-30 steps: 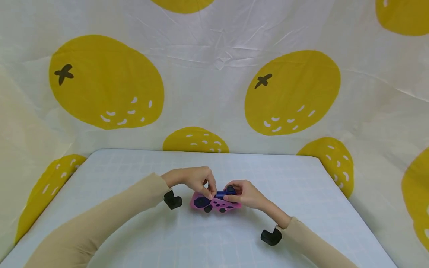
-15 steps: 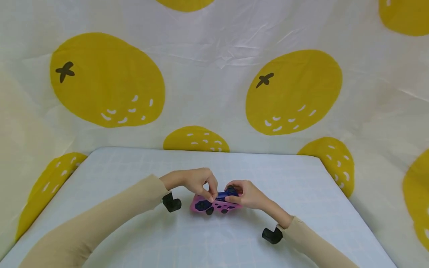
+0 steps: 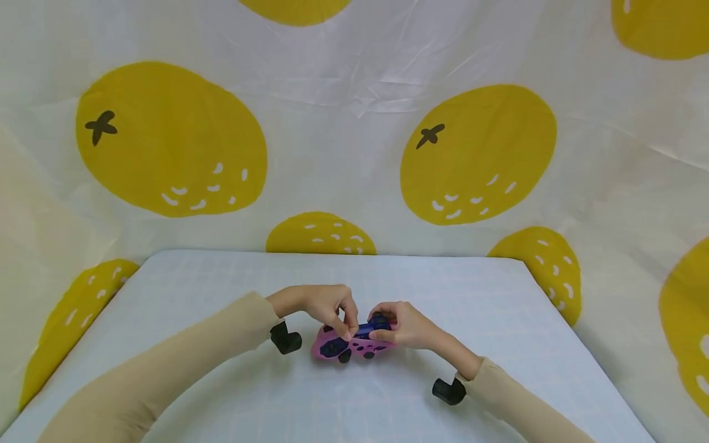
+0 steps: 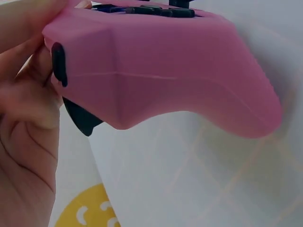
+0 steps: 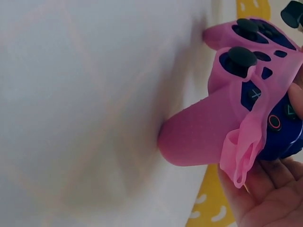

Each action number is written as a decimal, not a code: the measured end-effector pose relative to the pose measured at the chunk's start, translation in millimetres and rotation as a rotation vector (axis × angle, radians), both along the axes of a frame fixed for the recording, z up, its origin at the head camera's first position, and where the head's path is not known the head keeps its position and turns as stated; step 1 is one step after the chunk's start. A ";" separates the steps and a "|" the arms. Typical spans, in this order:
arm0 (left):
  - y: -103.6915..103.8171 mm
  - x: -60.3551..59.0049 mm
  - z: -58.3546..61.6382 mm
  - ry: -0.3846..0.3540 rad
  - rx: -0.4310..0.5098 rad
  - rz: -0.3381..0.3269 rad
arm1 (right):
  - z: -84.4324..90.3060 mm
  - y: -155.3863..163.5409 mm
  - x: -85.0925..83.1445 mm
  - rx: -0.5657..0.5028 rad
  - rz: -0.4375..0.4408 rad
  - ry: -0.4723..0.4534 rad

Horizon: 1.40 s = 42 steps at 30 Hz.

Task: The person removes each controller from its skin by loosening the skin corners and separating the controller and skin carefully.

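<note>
A blue game controller [image 3: 370, 326] half inside a pink silicone cover [image 3: 338, 346] sits on the white table [image 3: 487, 307], held between both hands. My left hand [image 3: 327, 306] pinches the cover's upper edge near the middle. My right hand [image 3: 400, 326] grips the controller's right end, where bare blue plastic shows. In the right wrist view the pink cover [image 5: 208, 132] is peeled back in a loose fold beside the blue body [image 5: 284, 127]. In the left wrist view the left hand [image 4: 28, 118] grips the end of the pink cover [image 4: 165, 71], whose handle rests against the table.
A white cloth with large yellow fruit prints [image 3: 476, 154] hangs behind and around the table. Black wrist camera mounts sit under the left wrist [image 3: 285, 339] and the right wrist [image 3: 448, 391]. The table's far edge [image 3: 332, 253] meets the cloth.
The hands and controller have shifted slightly toward me and left. The left fingers have worked along the cover's top edge; both grips hold.
</note>
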<state>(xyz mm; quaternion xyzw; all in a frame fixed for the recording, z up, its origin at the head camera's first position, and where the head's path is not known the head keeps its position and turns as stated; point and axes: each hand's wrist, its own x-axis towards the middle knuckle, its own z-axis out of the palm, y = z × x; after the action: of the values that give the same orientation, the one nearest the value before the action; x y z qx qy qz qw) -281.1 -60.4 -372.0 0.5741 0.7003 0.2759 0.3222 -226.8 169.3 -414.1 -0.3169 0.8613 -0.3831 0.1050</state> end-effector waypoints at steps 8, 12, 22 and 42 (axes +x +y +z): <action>-4.6 3.0 1.9 0.006 0.021 -0.020 | -3.8 -4.7 -1.6 -0.017 0.022 -0.003; -3.2 4.7 5.6 0.017 0.020 -0.026 | -2.4 -4.0 -1.3 -0.021 0.026 0.004; -5.9 0.8 3.5 0.152 0.015 0.055 | -3.1 -0.7 -2.9 -0.005 0.011 0.022; -16.0 3.1 13.5 0.323 -0.032 0.168 | -0.8 -0.3 3.1 -0.013 -0.038 0.032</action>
<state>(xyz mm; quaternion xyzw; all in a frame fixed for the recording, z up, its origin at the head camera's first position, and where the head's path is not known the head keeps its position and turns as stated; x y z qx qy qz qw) -278.0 -76.5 -358.6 0.5453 0.7927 0.1947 0.1903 -223.7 169.0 -414.9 -0.3072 0.8661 -0.3856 0.0820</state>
